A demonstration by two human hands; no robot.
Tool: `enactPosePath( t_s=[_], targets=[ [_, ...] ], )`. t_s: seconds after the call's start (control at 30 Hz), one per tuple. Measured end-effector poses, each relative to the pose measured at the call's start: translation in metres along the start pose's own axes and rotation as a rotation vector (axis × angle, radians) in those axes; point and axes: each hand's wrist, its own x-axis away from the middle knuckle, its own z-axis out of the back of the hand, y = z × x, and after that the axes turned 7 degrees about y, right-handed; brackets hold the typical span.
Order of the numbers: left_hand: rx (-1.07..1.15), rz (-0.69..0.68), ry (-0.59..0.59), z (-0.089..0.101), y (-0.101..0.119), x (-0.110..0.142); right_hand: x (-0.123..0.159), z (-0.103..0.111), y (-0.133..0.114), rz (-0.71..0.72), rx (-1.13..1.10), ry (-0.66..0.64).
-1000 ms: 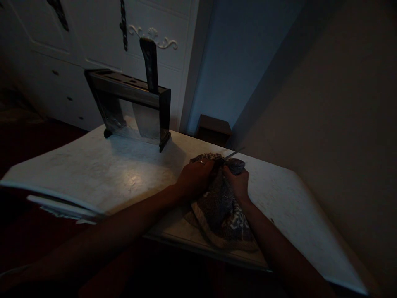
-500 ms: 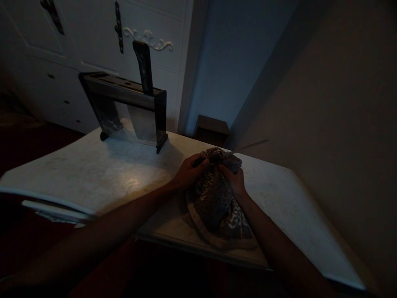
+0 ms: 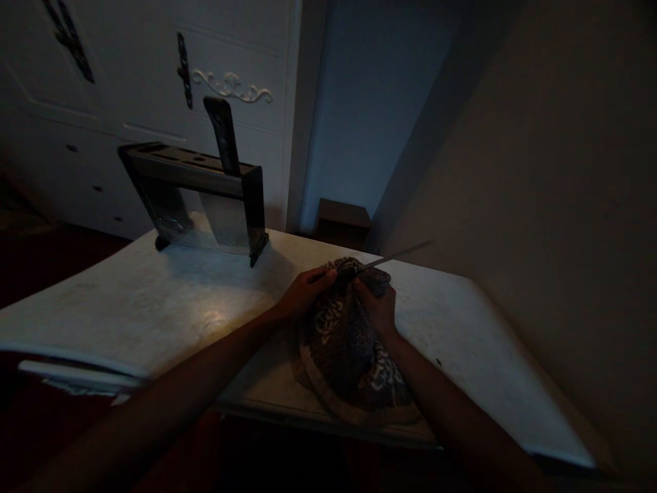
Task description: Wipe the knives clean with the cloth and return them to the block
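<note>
A knife [image 3: 397,255] with a thin metal blade is held over the table, its blade pointing right and slightly upward. My left hand [image 3: 306,293] is closed around its dark handle, which is mostly hidden by fingers and cloth. A dark patterned towel [image 3: 341,356] with a pale border is bunched up around the handle and drapes down to the table's front edge. My right hand [image 3: 378,308] grips a fold of this towel just below the base of the blade, thumb close to the handle.
On the pale table [image 3: 205,294] stands a knife block [image 3: 185,161] with clear sides, one black-handled knife [image 3: 223,137] upright in it. Behind are white cabinet doors [image 3: 241,41]. A small brown box-like piece [image 3: 343,213] sits beyond the table, and a wall [image 3: 554,171] rises at right.
My view has shifted slightly. My right hand, with the towel, has slid back toward the handle, so the base of the blade shows more. Both hands keep their hold.
</note>
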Motion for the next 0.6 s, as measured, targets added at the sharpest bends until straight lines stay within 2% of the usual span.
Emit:
enactPosePath(
  t_s=[0.13, 0.33, 0.47, 0.6],
  targets=[
    [-0.104, -0.060, 0.006, 0.000, -0.002, 0.000, -0.001, 0.000, 0.001, 0.021, -0.002, 0.037],
    [-0.092, 0.079, -0.025, 0.006, -0.006, -0.005, 0.002, -0.001, -0.005, 0.067, -0.039, 0.041],
    [0.001, 0.188, -0.062, 0.007, -0.003, -0.005, 0.002, -0.001, -0.008, 0.048, -0.081, 0.032],
    [0.212, 0.268, -0.144, 0.007, 0.002, -0.001, -0.001, -0.003, -0.011, -0.070, -0.171, -0.085]
  ],
)
